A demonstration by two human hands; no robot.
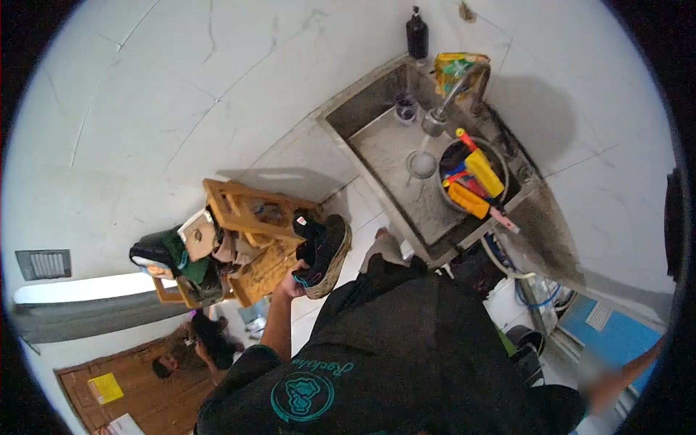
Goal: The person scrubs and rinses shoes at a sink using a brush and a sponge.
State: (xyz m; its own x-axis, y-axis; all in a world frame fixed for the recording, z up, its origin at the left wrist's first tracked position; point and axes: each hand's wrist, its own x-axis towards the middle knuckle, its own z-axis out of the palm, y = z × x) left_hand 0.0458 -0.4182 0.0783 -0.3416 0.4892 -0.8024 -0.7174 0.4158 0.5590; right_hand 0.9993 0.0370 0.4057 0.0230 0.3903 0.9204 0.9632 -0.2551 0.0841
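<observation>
Left hand grips a black shoe, fingers curled tight round its heel end, sole facing three o'clock. Just at nine o'clock of it stands a wooden rack. The right hand blurs at four o'clock; its fingers can't be read. Water runs into the sink.

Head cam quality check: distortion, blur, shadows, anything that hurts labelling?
Head view: strong fisheye with a black vignette ring, wall lines bowed. Centre is fairly sharp: the shoe in the left hand and the sink read clearly. The right hand at the lower right edge is blurred. The faucet casts a soft shadow on the wall.
</observation>
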